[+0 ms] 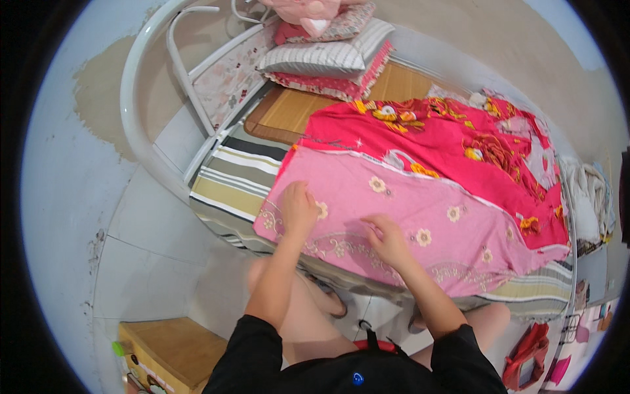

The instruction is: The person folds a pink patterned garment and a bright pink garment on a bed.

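A pink and red flowered fabric cover lies spread over the bed. Its pink side [408, 197] is nearer to me, folded along a white-edged line against the red side [443, 143]. My left hand [299, 207] rests on or just above the pink part near its left edge, fingers bent; whether it pinches cloth is unclear. Over the middle of the pink part is my right hand [386, 239], with its fingers partly curled and apart, holding nothing visible.
Stacked pillows [315, 59] and a pink plush toy [310, 15] sit by the white metal headboard [142, 98]. Striped bedding [231, 182] and a woven mat [280, 113] lie beneath. A wooden cabinet [172, 344] stands at lower left, a red bag [526, 357] at lower right.
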Tool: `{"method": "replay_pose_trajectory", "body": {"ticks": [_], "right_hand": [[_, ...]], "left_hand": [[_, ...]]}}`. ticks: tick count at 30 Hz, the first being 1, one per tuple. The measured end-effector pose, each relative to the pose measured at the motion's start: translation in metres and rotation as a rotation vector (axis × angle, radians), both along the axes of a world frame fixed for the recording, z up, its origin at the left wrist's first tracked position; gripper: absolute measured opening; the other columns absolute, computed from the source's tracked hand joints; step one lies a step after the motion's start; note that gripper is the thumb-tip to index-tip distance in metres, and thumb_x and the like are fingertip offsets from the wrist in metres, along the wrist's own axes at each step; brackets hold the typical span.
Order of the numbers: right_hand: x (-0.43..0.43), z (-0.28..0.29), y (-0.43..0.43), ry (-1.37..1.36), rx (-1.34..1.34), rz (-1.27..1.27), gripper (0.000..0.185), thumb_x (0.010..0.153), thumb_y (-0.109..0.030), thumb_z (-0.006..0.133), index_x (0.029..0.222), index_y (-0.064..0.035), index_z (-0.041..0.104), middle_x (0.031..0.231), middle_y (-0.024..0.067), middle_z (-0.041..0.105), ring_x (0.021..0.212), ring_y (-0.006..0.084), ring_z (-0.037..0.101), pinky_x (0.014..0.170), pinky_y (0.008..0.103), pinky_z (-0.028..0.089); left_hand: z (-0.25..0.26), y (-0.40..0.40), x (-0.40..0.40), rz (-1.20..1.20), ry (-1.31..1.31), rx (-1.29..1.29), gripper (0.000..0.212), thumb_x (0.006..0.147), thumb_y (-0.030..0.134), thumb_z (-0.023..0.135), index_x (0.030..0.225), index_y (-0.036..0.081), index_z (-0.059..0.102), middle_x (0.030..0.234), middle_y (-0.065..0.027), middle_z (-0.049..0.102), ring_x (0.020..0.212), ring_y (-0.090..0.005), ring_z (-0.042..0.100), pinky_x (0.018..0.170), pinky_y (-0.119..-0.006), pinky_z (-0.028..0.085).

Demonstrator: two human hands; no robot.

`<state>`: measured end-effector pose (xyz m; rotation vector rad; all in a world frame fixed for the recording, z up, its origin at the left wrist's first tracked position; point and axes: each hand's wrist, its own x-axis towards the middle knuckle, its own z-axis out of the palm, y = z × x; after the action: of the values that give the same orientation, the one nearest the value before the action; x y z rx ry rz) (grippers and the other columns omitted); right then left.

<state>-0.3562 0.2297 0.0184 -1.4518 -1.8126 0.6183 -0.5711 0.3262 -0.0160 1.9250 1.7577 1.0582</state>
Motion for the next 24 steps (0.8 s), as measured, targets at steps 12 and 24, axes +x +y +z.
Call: {"method": "replay_pose_trajectory", "body": {"ticks": [12,24], "right_hand": [[-0.063,-0.071,0.283,-0.279,0.269,-0.051,0.042,0.088,-0.023,0.052,0.127,-0.0105,0.047,0.125,0.0172,0.051,0.116,0.0329,0.048,0.093,0.0465,0.04],[-0.095,-0.059,0.36,-0.419,0.108,-0.2,0.012,0.085,-0.015,0.051,0.09,-0.0053,0.055,0.088,0.016,0.064,0.083,0.0363,0.062,0.07,0.047,0.048]], "left_hand": [[-0.021,0.027,0.027,0.2,0.372,-0.146,0.058,0.084,0.03,0.053,0.137,0.009,0.039,0.145,-0.0215,0.027,0.137,-0.0364,0.017,0.104,-0.064,0.012],[-0.018,0.031,0.023,0.201,0.364,-0.148,0.057,0.084,0.03,0.053,0.135,0.009,0.042,0.144,-0.0228,0.028,0.137,-0.0377,0.018,0.104,-0.065,0.008]]}}
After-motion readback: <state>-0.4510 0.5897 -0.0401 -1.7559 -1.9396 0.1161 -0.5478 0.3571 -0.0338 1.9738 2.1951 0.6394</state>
